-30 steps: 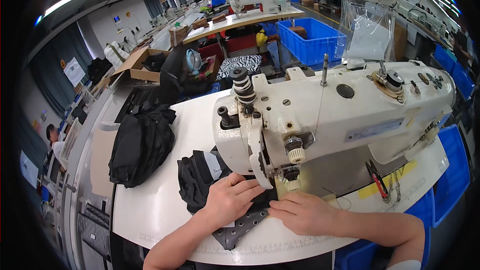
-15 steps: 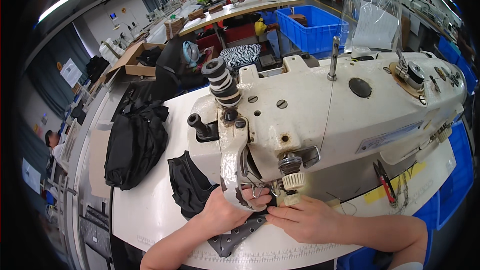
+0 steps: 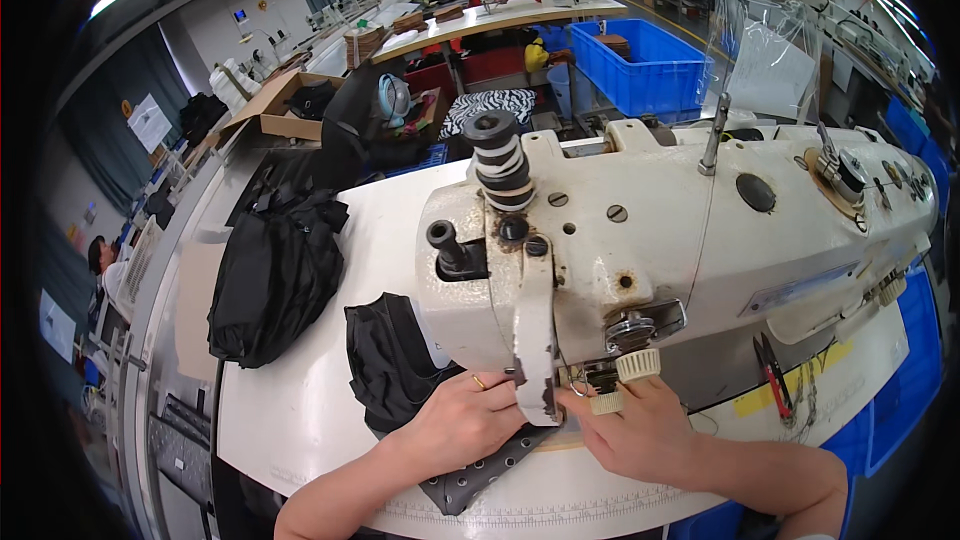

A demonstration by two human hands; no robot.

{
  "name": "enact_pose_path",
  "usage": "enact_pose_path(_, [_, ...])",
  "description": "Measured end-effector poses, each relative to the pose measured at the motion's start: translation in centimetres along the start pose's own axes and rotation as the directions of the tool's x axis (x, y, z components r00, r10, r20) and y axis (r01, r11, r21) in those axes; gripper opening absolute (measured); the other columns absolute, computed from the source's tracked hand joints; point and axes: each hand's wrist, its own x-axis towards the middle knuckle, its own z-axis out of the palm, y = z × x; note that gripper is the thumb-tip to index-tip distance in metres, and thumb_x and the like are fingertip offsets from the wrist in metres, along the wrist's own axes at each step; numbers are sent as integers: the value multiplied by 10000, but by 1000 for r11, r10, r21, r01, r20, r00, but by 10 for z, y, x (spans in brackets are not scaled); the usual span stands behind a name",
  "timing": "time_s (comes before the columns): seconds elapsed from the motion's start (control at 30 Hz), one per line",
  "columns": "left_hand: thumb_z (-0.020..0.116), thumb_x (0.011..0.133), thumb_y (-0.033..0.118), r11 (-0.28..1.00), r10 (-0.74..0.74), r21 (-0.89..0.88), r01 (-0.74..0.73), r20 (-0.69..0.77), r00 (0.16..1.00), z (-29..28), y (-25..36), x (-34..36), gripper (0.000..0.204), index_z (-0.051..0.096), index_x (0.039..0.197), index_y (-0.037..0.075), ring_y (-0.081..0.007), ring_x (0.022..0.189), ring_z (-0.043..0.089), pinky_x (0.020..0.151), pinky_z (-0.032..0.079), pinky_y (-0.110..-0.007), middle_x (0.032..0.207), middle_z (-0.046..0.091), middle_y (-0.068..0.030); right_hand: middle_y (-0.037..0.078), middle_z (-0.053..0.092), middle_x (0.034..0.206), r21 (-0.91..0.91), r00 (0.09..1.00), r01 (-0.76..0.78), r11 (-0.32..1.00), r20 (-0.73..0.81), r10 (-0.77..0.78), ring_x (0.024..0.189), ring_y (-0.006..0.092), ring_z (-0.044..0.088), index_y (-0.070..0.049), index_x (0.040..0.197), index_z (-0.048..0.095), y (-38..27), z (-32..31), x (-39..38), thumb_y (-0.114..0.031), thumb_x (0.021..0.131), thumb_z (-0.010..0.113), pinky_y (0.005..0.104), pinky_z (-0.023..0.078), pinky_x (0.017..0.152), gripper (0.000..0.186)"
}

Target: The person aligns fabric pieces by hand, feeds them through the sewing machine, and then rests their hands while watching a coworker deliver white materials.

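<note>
Under the head of a white sewing machine [image 3: 660, 230] lies a black fabric piece [image 3: 385, 365] with a grey dotted part [image 3: 480, 475] at its near side. My left hand [image 3: 465, 425], a ring on one finger, is closed on the fabric just left of the machine's worn white lever [image 3: 537, 340]. On the other side of the lever, my right hand [image 3: 640, 435] reaches up beside the needle area. Its fingers are bent together, partly hidden behind the ridged cream knobs [image 3: 638, 365]. What they pinch, if anything, does not show.
A black bundled fabric bag [image 3: 278, 280] lies at the table's left. Red-handled scissors [image 3: 774, 378] rest on the right, beside a chain. Beyond the machine stand a blue crate [image 3: 640, 75] and an open cardboard box [image 3: 290, 120]. A person [image 3: 105, 260] sits far left.
The view has shifted, so the machine appears farther right. My left fingers have drawn left from the needle area. My right hand has left the fabric's edge and moved up behind the knobs.
</note>
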Motion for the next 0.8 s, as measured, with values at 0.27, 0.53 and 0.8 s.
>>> enact_pose_path(0.27, [704, 679, 82, 983, -100, -158, 90, -62, 993, 4, 2, -4, 324, 712, 1003, 67, -202, 994, 619, 858, 528, -308, 1061, 654, -28, 65, 586, 906, 21, 997, 78, 997, 1, -78, 861, 228, 569, -38, 914, 675, -3, -2, 6, -253, 770, 748, 347, 483, 718, 270])
enact_pose_path(0.53, [746, 615, 85, 983, -92, -169, 77, -81, 992, -3, 0, -2, 394, 715, 1008, 71, -211, 1008, 611, 874, 525, -333, 1078, 661, -24, 93, 627, 994, -81, 964, 262, 962, -20, -265, 824, 222, 583, -2, 1031, 684, 2, 5, 5, -122, 756, 698, 294, 505, 641, 301])
enact_pose_path(0.8, [733, 650, 90, 989, -80, -135, 65, -107, 991, -5, -19, -1, 369, 718, 1019, 87, -210, 1006, 604, 865, 525, -323, 1076, 668, -1, 181, 648, 1125, -179, 966, 253, 951, -9, -259, 850, 209, 647, 26, 988, 689, 3, 19, 15, -85, 714, 643, 332, 506, 616, 299])
